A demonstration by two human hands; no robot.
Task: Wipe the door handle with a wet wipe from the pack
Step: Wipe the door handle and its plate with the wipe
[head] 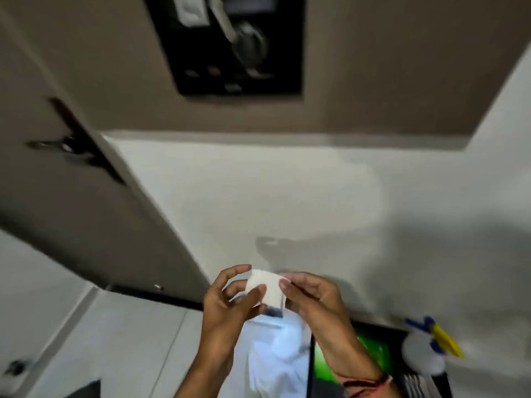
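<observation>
A folded white wet wipe (265, 288) is pinched between both hands low in the middle of the view. My left hand (230, 305) grips its left edge with thumb and fingers. My right hand (311, 297) holds its right edge. Below the wipe a small dark strip shows; I cannot tell whether it is the pack. The dark door handle (61, 146) sticks out from the brown door (86, 225) at the left, well above and left of my hands. The frame is blurred.
A white wall (258, 196) fills the middle. A black panel with a metal fitting (232, 44) hangs at the top. White cloth (275, 351) lies below my hands. A spray bottle with blue and yellow nozzle (425, 346) stands at the lower right beside something green (373, 357).
</observation>
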